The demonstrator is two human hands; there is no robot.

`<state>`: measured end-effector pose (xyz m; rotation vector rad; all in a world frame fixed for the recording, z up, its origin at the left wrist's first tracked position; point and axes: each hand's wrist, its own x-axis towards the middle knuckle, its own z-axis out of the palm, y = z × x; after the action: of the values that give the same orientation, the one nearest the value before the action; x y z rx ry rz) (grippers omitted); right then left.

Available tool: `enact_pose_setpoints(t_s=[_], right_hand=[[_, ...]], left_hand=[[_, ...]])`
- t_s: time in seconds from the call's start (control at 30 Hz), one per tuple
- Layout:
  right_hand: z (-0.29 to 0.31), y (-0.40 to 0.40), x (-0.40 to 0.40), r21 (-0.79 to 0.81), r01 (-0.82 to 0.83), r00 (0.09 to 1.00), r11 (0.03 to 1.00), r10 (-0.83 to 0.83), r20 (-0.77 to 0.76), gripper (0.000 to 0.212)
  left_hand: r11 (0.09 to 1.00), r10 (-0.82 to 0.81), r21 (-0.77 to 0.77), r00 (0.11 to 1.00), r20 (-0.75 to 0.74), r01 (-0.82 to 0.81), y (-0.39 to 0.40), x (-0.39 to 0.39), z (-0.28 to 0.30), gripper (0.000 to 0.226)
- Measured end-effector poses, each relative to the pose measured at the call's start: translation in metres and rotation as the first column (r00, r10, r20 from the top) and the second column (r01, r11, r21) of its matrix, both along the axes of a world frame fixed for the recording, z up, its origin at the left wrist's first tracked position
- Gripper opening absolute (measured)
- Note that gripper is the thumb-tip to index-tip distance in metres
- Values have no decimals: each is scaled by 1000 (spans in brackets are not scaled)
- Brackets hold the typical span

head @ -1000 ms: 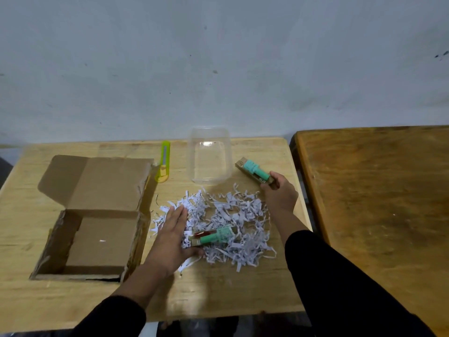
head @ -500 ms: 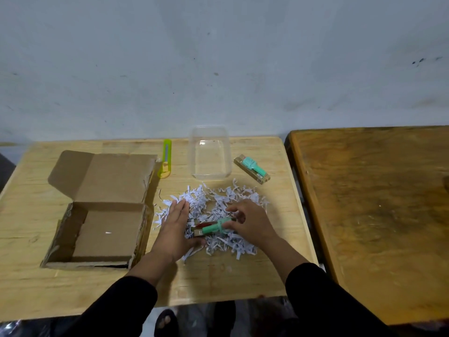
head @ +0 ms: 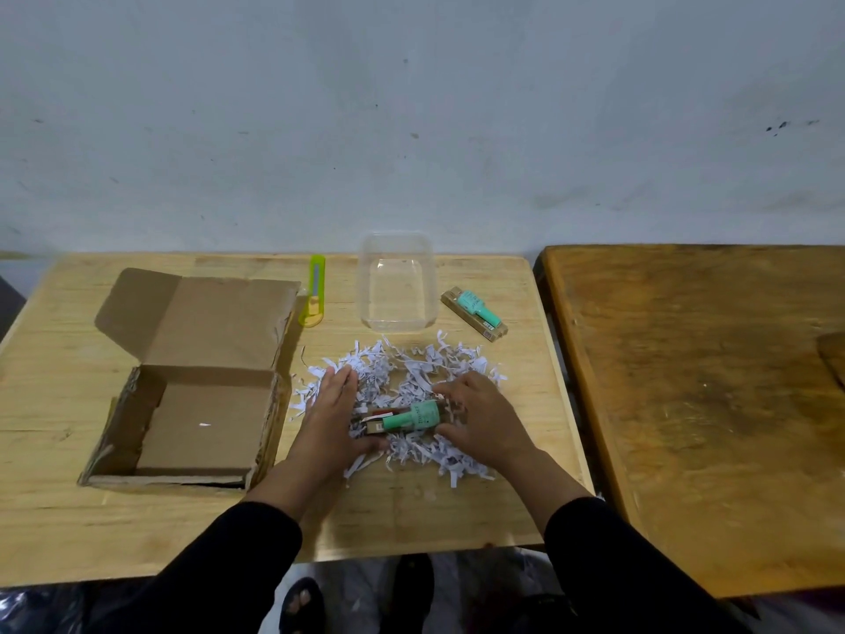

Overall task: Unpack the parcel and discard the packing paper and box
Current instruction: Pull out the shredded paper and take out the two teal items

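A pile of white shredded packing paper lies in the middle of the light wooden table. On it rests a small teal item on a brown card. My right hand has its fingers closing on the teal item's right end. My left hand lies flat and open on the shreds at the item's left end. An open, empty cardboard box stands to the left with its lid folded back. A second teal item on a card lies at the back right.
A clear plastic tub stands behind the shreds. A yellow-green utility knife lies between the tub and the box lid. A darker wooden table adjoins on the right. A grey wall rises behind both tables.
My right hand set the second teal item down at the back right, then came back to the pile and took the teal item there. My left hand stayed on the shreds.
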<state>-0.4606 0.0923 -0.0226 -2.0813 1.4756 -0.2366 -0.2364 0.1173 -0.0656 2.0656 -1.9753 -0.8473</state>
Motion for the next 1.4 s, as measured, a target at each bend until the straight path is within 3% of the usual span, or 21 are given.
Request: enact_pose_setpoints(t_s=[0.23,0.33,0.5,0.63,0.83,1.13,1.4], right_hand=[[-1,-5,9,-38,-69,997,997,67,-48,46],[6,-8,5,-78,-52,999,996,53,0,43],[28,-15,-7,-135,122,981,983,-99,168,44],[39,-28,-17,-162,233,963,959,-205,174,40],[39,-43,-22,40,548,769,836,-521,370,44],[9,-61,-17,71,674,703,735,-668,244,45],[-6,-82,-13,44,651,735,757,-644,212,46]], left_hand=[[1000,-8,-19,1000,3,8,2,0,0,117],[1000,-5,-25,1000,-4,5,2,0,-1,117],[1000,-3,-28,1000,-13,3,1,0,0,117],[1000,-14,-17,1000,17,15,0,0,2,115],[1000,4,-8,1000,13,-3,0,-1,0,115],[999,24,-39,1000,-16,-25,4,0,-2,113],[999,10,-40,1000,-29,-11,5,1,1,118]])
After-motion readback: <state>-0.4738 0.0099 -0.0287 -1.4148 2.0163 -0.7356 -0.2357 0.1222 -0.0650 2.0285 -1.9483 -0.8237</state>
